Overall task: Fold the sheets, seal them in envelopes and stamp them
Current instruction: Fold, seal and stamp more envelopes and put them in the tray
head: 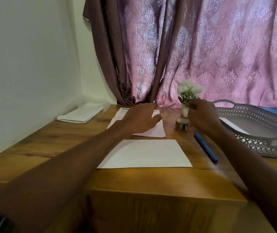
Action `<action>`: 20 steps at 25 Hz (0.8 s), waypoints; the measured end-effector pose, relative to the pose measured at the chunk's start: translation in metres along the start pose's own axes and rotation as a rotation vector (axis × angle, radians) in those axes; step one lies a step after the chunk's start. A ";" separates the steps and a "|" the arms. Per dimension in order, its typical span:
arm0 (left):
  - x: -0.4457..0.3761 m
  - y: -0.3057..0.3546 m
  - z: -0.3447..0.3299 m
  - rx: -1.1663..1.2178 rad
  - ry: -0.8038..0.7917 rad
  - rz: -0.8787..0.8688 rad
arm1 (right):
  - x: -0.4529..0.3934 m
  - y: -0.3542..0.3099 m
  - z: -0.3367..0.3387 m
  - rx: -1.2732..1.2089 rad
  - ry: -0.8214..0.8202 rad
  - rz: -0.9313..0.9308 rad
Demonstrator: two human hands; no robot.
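A white folded sheet lies flat near the table's front edge. Beyond it lies a printed sheet, and my left hand rests flat on it with the fingers spread and straight. My right hand hovers to the right of that sheet, fingers curled; motion blur hides whether it holds anything. Just left of that hand a small stamp-like object stands on the wood. A stack of white envelopes lies at the far left by the wall.
A blue pen lies right of the folded sheet. A grey lattice tray holding white paper stands at the right. A small white pot of white flowers stands behind my right hand. A patterned curtain hangs at the back.
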State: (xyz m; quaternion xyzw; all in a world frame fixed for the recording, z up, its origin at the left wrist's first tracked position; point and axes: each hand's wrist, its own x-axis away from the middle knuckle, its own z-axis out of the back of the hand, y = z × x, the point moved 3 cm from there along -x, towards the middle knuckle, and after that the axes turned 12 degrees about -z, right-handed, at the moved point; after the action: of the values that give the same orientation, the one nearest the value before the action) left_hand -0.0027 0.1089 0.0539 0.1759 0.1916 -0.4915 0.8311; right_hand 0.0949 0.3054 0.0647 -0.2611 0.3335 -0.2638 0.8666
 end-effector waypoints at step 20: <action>-0.012 -0.012 -0.037 0.337 0.317 0.035 | -0.042 -0.019 -0.046 -0.058 -0.264 0.328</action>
State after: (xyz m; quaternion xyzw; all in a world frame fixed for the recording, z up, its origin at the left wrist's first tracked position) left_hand -0.0240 0.1303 0.0266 0.3907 0.2318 -0.4681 0.7579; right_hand 0.0300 0.3055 0.0657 -0.2602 0.2626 -0.0729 0.9263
